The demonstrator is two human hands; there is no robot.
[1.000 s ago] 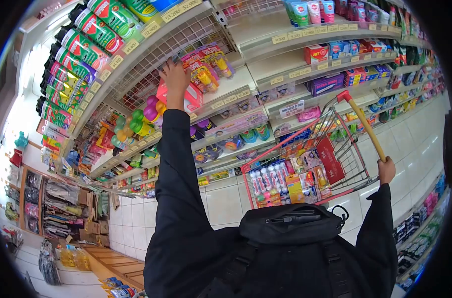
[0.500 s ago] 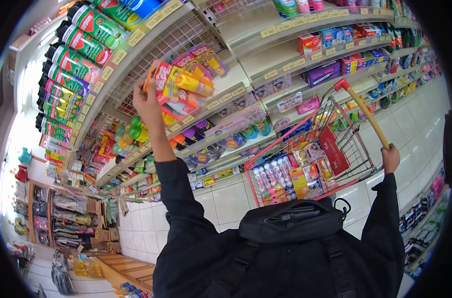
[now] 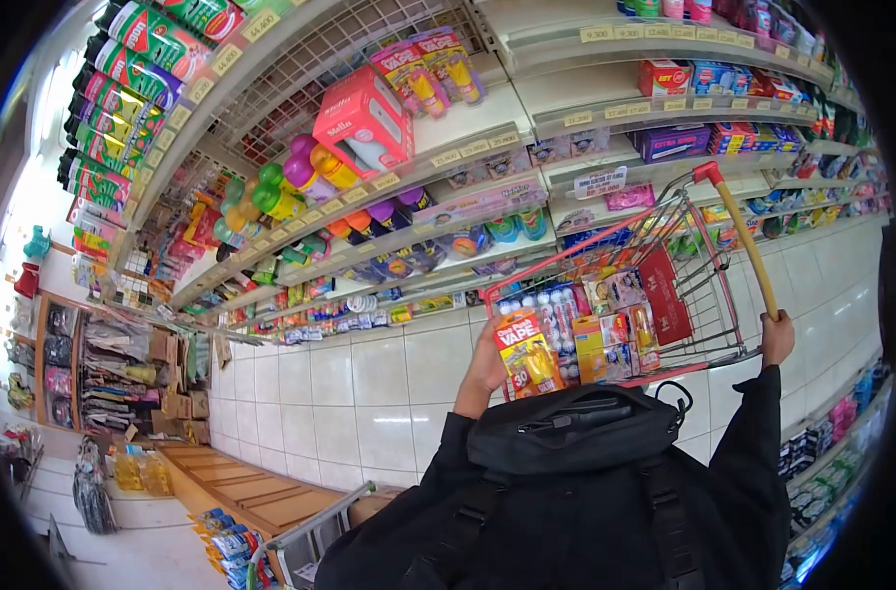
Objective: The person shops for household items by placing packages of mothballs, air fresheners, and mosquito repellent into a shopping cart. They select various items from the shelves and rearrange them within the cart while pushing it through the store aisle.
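My left hand grips a Vape insect repellent pack, orange-red with a yellow item on its front, at the near left edge of the shopping cart. Part of that hand's fingers is hidden behind the pack. On the right, my right hand is wrapped round the cart's yellow handle. Inside the cart lie white-capped bottles, a yellow box and several colourful packs. Two purple-and-yellow Vape packs stand on the shelf, beside a red Stella box.
Shelves of goods with price tags run along the far side. Green spray cans line the upper left shelf. White floor tiles lie left of the cart. A wooden counter is at lower left, more shelving at lower right.
My left hand has brought the Vape pack from the shelf down and right to the cart. My right hand stays on the handle. The view has shifted somewhat.
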